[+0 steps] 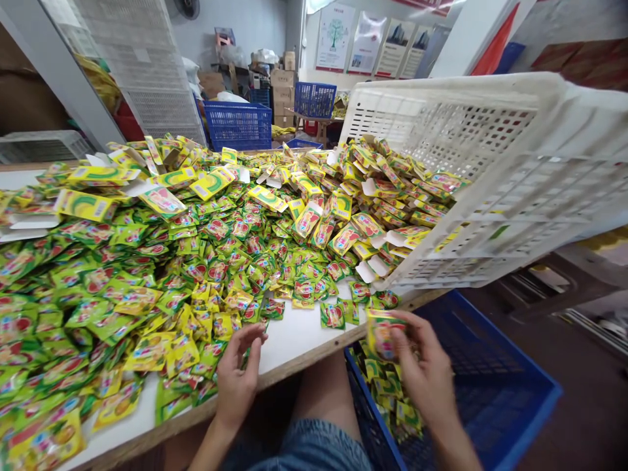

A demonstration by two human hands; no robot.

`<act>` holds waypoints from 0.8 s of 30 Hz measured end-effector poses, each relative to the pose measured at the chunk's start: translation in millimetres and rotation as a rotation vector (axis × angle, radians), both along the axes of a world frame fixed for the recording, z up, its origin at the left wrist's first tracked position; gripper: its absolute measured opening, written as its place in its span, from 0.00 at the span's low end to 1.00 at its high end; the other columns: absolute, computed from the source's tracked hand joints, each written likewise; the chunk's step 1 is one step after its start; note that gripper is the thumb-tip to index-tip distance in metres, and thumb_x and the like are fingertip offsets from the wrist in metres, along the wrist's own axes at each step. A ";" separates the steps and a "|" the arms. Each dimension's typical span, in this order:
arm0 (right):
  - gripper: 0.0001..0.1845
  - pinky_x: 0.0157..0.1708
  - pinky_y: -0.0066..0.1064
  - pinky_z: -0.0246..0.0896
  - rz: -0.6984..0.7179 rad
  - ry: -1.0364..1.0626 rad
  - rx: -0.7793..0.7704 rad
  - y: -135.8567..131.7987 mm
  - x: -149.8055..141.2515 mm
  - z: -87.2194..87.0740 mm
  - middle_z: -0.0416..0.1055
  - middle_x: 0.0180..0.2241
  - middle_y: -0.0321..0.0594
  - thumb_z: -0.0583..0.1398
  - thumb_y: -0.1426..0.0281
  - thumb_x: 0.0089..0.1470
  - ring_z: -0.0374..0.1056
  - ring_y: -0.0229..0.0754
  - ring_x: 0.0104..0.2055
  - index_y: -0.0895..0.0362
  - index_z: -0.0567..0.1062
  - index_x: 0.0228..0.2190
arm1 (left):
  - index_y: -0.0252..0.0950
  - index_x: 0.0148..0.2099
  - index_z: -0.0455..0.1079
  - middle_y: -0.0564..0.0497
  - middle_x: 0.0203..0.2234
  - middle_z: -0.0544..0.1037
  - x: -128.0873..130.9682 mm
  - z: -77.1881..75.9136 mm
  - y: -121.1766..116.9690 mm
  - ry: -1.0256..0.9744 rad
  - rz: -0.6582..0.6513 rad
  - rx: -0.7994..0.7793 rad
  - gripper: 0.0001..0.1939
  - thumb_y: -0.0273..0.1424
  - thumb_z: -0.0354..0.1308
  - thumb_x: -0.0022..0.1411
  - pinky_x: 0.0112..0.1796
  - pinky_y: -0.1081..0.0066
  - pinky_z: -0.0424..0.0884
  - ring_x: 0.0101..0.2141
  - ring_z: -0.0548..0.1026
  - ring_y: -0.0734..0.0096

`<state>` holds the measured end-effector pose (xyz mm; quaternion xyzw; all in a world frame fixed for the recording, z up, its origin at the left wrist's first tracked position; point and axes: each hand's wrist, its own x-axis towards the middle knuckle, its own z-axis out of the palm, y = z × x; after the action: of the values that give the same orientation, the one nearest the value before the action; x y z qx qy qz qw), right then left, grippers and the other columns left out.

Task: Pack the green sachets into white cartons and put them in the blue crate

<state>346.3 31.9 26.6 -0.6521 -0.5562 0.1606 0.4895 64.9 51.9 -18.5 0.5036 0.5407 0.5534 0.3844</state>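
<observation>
A big heap of small green and yellow sachets covers the white table. My left hand hovers at the table's front edge beside the sachets, fingers loosely apart and holding nothing. My right hand is over the blue crate to the right of the table, its fingers closed on a small stack of sachets. Several sachets lie inside that crate. Folded yellow-green cartons lie along the back of the heap.
A white plastic crate lies tipped on its side at the table's right, cartons and sachets spilling from it. Blue baskets, cardboard boxes and white crates stand at the back. My knee in denim shorts is under the table edge.
</observation>
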 end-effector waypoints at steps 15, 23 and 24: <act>0.22 0.39 0.32 0.62 0.158 0.417 -0.049 120.0 -21.2 -26.6 0.70 0.46 0.44 0.60 0.59 0.46 0.66 0.42 0.41 0.56 0.72 0.43 | 0.38 0.41 0.68 0.50 0.32 0.76 -3.1 -7.0 -0.2 0.034 -0.014 -0.023 0.08 0.34 0.53 0.61 0.41 0.67 0.71 0.35 0.75 0.67; 0.29 0.31 0.29 0.59 0.156 0.573 -0.067 185.5 -24.7 -31.5 0.71 0.40 0.42 0.62 0.58 0.41 0.64 0.39 0.34 0.57 0.72 0.46 | 0.37 0.40 0.68 0.50 0.31 0.75 -2.5 -4.5 2.1 0.062 0.007 -0.013 0.08 0.33 0.52 0.62 0.39 0.67 0.70 0.34 0.74 0.67; 0.29 0.31 0.28 0.59 0.157 0.592 -0.070 184.8 -25.7 -32.7 0.70 0.40 0.42 0.62 0.58 0.40 0.64 0.38 0.34 0.57 0.72 0.45 | 0.37 0.40 0.68 0.50 0.32 0.75 -2.3 -4.2 2.4 0.066 0.004 -0.016 0.08 0.34 0.52 0.62 0.39 0.67 0.70 0.34 0.74 0.67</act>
<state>320.6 216.7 -6.1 -0.5485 -0.4322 0.4000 0.5936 62.6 54.3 -22.7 0.5174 0.5584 0.5329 0.3694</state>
